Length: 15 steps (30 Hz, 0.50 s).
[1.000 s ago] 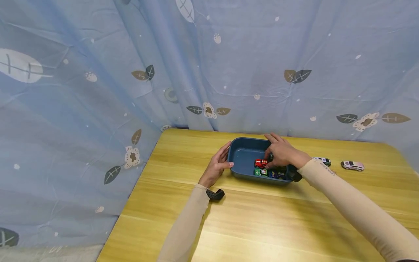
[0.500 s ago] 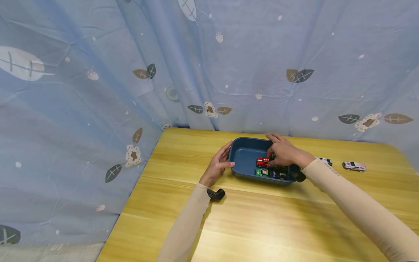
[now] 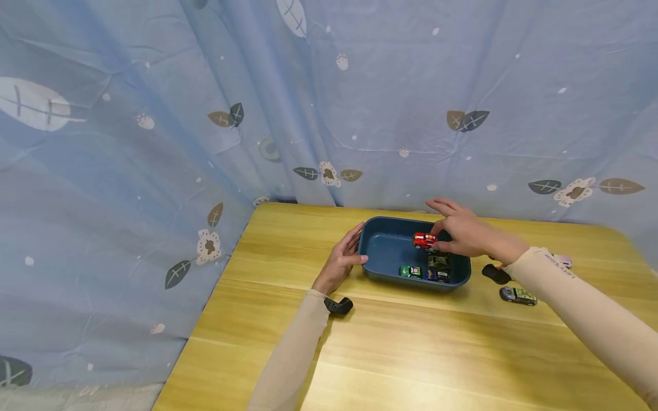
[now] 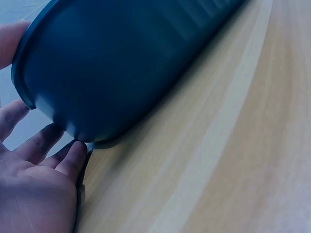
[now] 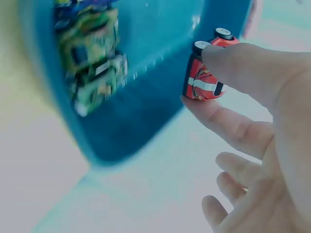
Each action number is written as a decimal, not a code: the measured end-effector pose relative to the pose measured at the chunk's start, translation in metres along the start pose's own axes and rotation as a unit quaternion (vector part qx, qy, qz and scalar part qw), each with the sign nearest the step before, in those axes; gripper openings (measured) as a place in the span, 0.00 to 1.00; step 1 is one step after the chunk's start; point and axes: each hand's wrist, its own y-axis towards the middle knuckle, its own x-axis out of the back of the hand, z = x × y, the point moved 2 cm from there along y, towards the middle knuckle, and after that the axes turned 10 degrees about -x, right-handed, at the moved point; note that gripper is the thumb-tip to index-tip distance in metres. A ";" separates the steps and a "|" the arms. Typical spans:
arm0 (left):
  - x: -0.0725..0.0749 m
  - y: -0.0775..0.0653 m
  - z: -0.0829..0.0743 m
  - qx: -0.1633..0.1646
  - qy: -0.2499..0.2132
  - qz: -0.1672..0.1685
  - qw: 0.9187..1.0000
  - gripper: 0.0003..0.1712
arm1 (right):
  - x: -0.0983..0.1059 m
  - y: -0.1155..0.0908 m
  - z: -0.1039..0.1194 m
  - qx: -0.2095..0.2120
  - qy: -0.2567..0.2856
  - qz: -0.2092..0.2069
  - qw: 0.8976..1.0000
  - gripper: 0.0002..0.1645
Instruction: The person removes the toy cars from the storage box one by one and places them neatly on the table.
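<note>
A red toy car (image 3: 424, 240) with white stripes is pinched between the thumb and index finger of my right hand (image 3: 465, 231). It is held up over the right half of a dark blue plastic bin (image 3: 380, 248); its striped body and wheels show in the right wrist view. My left hand (image 3: 341, 260) holds the bin's left end, thumb at the rim and fingers against the outer wall, as the left wrist view also shows. Inside the bin lie a green toy car (image 3: 410, 271), a dark camouflage car (image 3: 438, 261) and a purple-blue car (image 3: 438, 275).
On the wooden table (image 3: 401, 354), a yellow-and-grey toy car (image 3: 518, 295) lies right of the bin. A pale car (image 3: 562, 260) is partly covered by the right sleeve. A patterned blue curtain (image 3: 390, 103) hangs behind the table's back edge.
My right hand has lifted the red car off the bin's floor and moved up and right with it. The yellow-and-grey car is now uncovered. My left hand stays at the bin's end.
</note>
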 end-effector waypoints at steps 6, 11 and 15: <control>-0.002 -0.001 0.003 0.003 -0.004 0.003 1.000 0.51 | 0.033 -0.030 -0.021 -0.010 0.008 -0.011 1.000 0.07; -0.001 -0.001 0.003 0.007 0.000 0.003 1.000 0.51 | 0.051 -0.059 -0.050 -0.042 -0.005 -0.007 0.999 0.09; 0.000 0.002 0.002 0.000 0.002 0.004 1.000 0.51 | 0.057 -0.083 -0.073 -0.051 -0.031 -0.031 0.998 0.10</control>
